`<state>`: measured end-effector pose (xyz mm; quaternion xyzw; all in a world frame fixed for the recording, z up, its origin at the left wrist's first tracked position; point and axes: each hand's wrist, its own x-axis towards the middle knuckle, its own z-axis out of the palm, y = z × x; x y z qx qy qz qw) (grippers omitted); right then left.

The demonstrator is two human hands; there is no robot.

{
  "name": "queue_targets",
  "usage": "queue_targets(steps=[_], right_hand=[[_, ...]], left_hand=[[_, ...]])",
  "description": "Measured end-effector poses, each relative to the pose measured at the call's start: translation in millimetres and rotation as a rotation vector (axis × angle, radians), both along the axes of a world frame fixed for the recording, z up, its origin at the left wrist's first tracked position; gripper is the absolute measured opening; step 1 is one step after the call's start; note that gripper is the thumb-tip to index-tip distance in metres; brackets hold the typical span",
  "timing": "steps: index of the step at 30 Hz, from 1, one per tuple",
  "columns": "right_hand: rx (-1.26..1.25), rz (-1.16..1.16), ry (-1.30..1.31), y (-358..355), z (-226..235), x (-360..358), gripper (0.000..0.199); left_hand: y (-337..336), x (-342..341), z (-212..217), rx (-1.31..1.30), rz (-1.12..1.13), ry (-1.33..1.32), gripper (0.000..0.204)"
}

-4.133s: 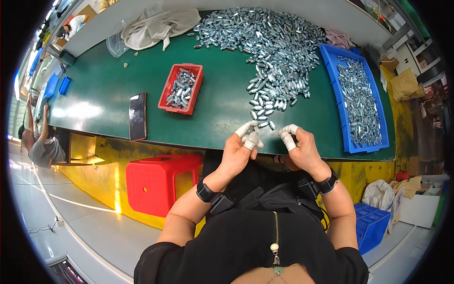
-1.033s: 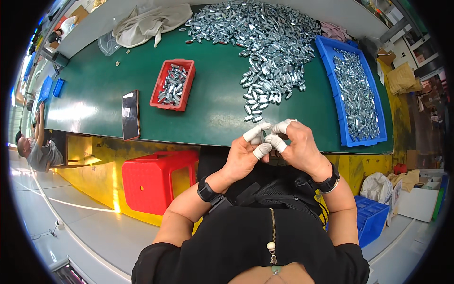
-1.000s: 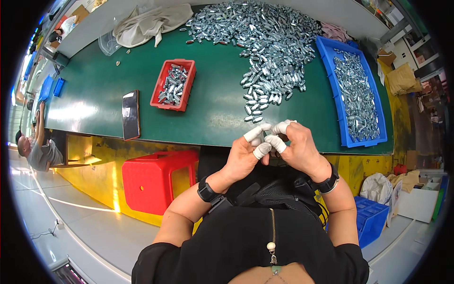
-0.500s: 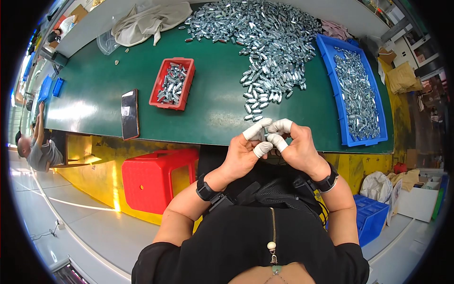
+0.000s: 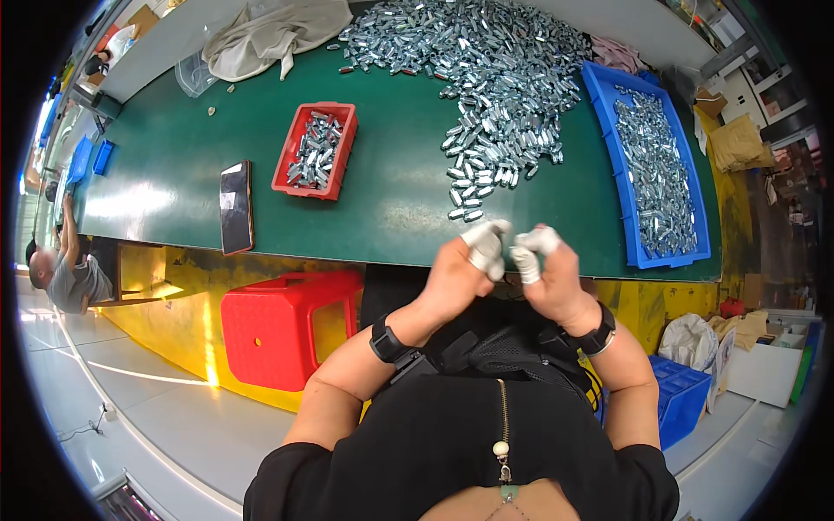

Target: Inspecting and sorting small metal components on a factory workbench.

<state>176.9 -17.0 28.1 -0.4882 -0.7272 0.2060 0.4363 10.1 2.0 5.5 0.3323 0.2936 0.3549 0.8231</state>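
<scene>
Left hand (image 5: 460, 276), bare with white finger covers, is just short of the heap; fingertips blurred, curled close together. Right hand (image 5: 554, 276), similarly covered, stands just beside it, thumb and forefinger bent toward the left; also blurred. Cannot tell whether either grip is apart, together or clamped on a piece: finger covers and blur hide the contact.

Small silvery metal cylindrical pieces (image 5: 504, 113) lie heaped on the green, smooth-surfaced worktop (image 5: 391, 165), tapering toward the hands; the heap's far side is cut off by the upper edge. More pieces fill a red rectangular plastic tray (image 5: 301, 192) left of the heap and a long blue plastic tray (image 5: 669, 261) at right; lower layers hidden.

Flat black glossy slab (image 5: 235, 208), dark-edged, lies left of the red tray; reflections obscure its face. Crumpled beige cloth (image 5: 278, 39) partly leaves view.
</scene>
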Motion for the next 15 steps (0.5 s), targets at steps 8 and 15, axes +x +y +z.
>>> queue_targets(steps=[8, 15], right_hand=[[-0.011, -0.763, -0.004, 18, -1, 155, 0.021], [0.11, -0.878, -0.281, 44, -30, 136, 0.039]], left_hand=[[14, -36, -44, 0.156, 0.358, 0.206, 0.038], [7, -31, -37, 0.297, 0.44, 0.305, 0.049]])
